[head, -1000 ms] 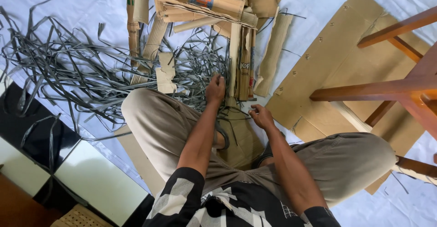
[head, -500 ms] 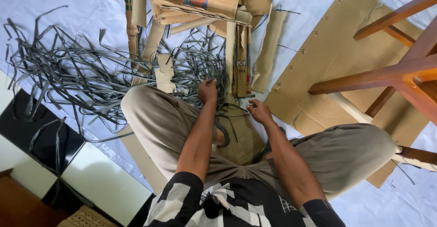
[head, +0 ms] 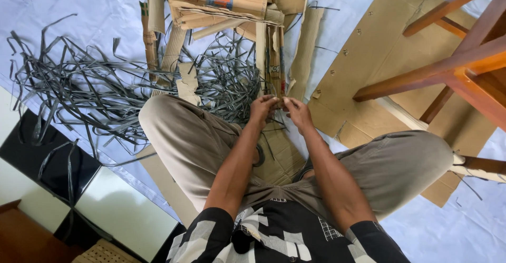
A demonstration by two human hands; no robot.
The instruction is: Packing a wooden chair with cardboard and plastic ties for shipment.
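Note:
I sit cross-legged on the floor. My left hand [head: 263, 108] and my right hand [head: 298, 111] meet just in front of my knees, fingers pinched together on the near end of a narrow cardboard strip [head: 274, 65] that lies among several upright strips. A big tangle of thin grey plastic strips [head: 100, 91] spreads on the white sheet to the left, reaching up to my left hand. What exactly sits between the fingertips is hard to make out.
Rolled and folded cardboard pieces [head: 221, 2] pile up ahead. A large flat brown cardboard sheet [head: 379, 62] lies to the right under a wooden chair frame [head: 453, 68]. A black and white floor edge [head: 63, 173] runs at the lower left.
My left hand left the grey strips and moved right; my right hand moved up and left. Both now meet at the cardboard strip's near end.

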